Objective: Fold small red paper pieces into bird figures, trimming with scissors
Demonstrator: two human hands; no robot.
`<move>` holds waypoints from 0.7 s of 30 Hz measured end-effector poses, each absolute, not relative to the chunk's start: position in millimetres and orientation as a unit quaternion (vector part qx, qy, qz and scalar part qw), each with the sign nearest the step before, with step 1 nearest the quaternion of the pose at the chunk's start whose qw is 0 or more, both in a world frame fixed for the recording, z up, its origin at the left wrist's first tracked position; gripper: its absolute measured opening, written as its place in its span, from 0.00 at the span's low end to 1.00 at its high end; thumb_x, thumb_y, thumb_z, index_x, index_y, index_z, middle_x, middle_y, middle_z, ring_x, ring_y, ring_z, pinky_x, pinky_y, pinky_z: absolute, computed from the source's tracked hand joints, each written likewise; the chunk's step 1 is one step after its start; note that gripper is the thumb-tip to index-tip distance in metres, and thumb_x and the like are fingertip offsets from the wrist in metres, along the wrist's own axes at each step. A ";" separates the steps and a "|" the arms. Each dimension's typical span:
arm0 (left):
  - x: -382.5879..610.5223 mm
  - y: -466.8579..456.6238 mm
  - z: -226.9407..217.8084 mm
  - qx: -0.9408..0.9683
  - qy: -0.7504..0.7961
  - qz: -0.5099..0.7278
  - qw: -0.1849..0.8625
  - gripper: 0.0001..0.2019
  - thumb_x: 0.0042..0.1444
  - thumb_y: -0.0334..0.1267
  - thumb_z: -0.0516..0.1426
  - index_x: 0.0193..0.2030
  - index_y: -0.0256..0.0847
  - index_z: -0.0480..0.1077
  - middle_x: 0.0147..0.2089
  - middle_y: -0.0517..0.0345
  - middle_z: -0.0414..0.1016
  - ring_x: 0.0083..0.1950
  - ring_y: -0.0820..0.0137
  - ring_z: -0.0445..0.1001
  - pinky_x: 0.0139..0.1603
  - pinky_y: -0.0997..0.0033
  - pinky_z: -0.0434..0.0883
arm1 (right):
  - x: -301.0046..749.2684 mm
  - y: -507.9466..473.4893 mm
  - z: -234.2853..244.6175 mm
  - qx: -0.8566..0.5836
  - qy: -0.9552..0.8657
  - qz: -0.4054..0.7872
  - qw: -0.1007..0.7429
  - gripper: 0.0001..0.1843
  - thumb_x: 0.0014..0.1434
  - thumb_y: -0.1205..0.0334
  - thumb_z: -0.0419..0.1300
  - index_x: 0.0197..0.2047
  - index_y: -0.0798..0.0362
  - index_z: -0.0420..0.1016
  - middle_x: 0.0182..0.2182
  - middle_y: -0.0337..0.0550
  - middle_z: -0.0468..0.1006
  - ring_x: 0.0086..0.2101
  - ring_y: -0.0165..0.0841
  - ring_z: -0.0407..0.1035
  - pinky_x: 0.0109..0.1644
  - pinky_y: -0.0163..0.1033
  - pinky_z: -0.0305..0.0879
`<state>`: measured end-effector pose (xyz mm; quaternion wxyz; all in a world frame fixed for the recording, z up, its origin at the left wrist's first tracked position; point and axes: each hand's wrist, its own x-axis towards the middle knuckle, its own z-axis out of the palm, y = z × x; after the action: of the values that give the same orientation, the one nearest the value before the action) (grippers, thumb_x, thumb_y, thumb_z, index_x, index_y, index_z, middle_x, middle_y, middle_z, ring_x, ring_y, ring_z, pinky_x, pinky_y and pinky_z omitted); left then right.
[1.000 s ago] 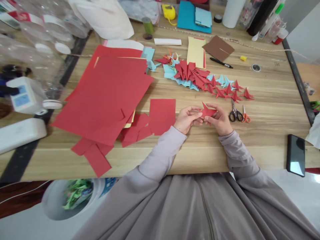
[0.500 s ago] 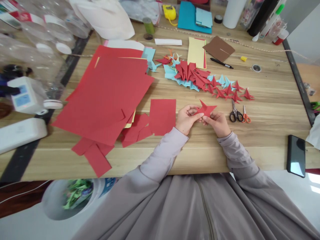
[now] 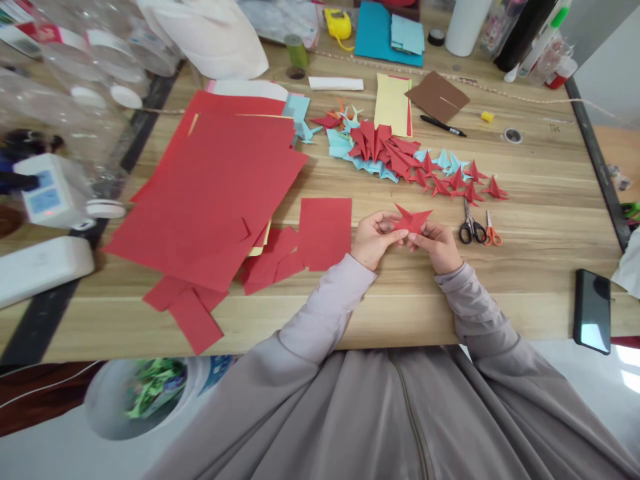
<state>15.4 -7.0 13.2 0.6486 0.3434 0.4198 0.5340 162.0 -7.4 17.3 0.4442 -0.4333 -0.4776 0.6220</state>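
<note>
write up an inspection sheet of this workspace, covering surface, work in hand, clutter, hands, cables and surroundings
Surface: wood-grain tabletop, black side edging.
Work in hand: folded red paper piece, pointed, held above the tabletop.
Clutter: large red paper sheets overlapping at left; heap of folded red and blue paper; black-handled scissors beside orange-handled scissors; black pen; yellow tape measure; smartphone, seemingly overhanging the front edge.
Hands: left hand and right hand both pinch the folded red paper piece.
Cables: thin white cord at lower left, ends not visible.
Surroundings: clear plastic bottles at left; bin with green scraps below.
</note>
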 end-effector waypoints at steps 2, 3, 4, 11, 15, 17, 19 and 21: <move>14.7 -7.0 13.8 0.350 0.425 0.527 0.648 0.23 0.32 0.39 0.70 0.35 0.35 0.68 0.19 0.66 0.70 0.18 0.76 0.69 0.21 0.76 0.67 | 162.3 -6.6 16.4 -0.432 -0.474 0.629 0.439 0.15 0.42 0.53 0.71 0.24 0.55 0.74 0.18 0.37 0.75 0.19 0.27 0.67 0.24 0.34 0.66; 14.3 -6.9 14.1 0.355 0.430 0.525 0.644 0.23 0.31 0.38 0.70 0.34 0.36 0.68 0.18 0.67 0.69 0.17 0.76 0.69 0.21 0.76 0.67 | 162.4 -6.2 16.1 -0.433 -0.474 0.632 0.434 0.14 0.42 0.54 0.71 0.24 0.55 0.74 0.18 0.37 0.75 0.19 0.26 0.67 0.24 0.34 0.66; 14.0 -6.8 14.4 0.359 0.436 0.523 0.639 0.23 0.31 0.38 0.71 0.34 0.36 0.67 0.17 0.68 0.68 0.17 0.76 0.69 0.21 0.77 0.67 | 162.5 -5.9 15.9 -0.436 -0.474 0.634 0.429 0.14 0.42 0.54 0.71 0.23 0.55 0.74 0.18 0.37 0.75 0.18 0.26 0.66 0.23 0.33 0.65; 14.3 -6.6 15.7 0.312 0.412 0.512 0.687 0.24 0.30 0.38 0.71 0.34 0.36 0.66 0.17 0.68 0.69 0.17 0.76 0.69 0.20 0.76 0.68 | 162.8 -5.9 18.3 -0.416 -0.431 0.680 0.423 0.13 0.42 0.56 0.71 0.24 0.56 0.75 0.19 0.37 0.76 0.19 0.26 0.67 0.24 0.33 0.64; 12.6 -6.5 18.3 0.264 0.381 0.495 0.735 0.25 0.29 0.36 0.71 0.36 0.34 0.68 0.20 0.64 0.72 0.18 0.76 0.70 0.20 0.77 0.69 | 164.0 -6.0 21.4 -0.402 -0.401 0.711 0.415 0.14 0.41 0.56 0.72 0.24 0.56 0.75 0.20 0.39 0.77 0.19 0.27 0.69 0.24 0.32 0.65; 11.1 -6.2 18.8 0.250 0.368 0.491 0.749 0.25 0.30 0.34 0.71 0.38 0.33 0.69 0.21 0.62 0.74 0.19 0.76 0.71 0.21 0.77 0.70 | 164.8 -6.1 23.0 -0.397 -0.390 0.725 0.406 0.14 0.41 0.56 0.72 0.24 0.56 0.75 0.20 0.39 0.78 0.20 0.27 0.70 0.25 0.32 0.66; 10.0 -5.7 18.2 0.239 0.359 0.488 0.759 0.24 0.32 0.32 0.70 0.39 0.33 0.70 0.21 0.62 0.74 0.20 0.76 0.72 0.22 0.77 0.71 | 165.4 -6.3 24.5 -0.393 -0.380 0.737 0.398 0.14 0.41 0.56 0.72 0.25 0.56 0.76 0.21 0.40 0.78 0.20 0.26 0.70 0.25 0.32 0.66; 9.4 -5.3 16.8 0.231 0.355 0.486 0.765 0.23 0.34 0.30 0.70 0.40 0.33 0.70 0.20 0.63 0.73 0.20 0.75 0.72 0.23 0.78 0.72 | 165.6 -6.4 25.6 -0.390 -0.374 0.743 0.394 0.14 0.41 0.57 0.73 0.25 0.57 0.76 0.21 0.40 0.79 0.20 0.26 0.70 0.25 0.31 0.67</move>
<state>9.4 -5.3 16.8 0.7646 0.2309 0.3554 0.4857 165.6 -6.4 25.6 0.3942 -0.3900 -0.3738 0.7435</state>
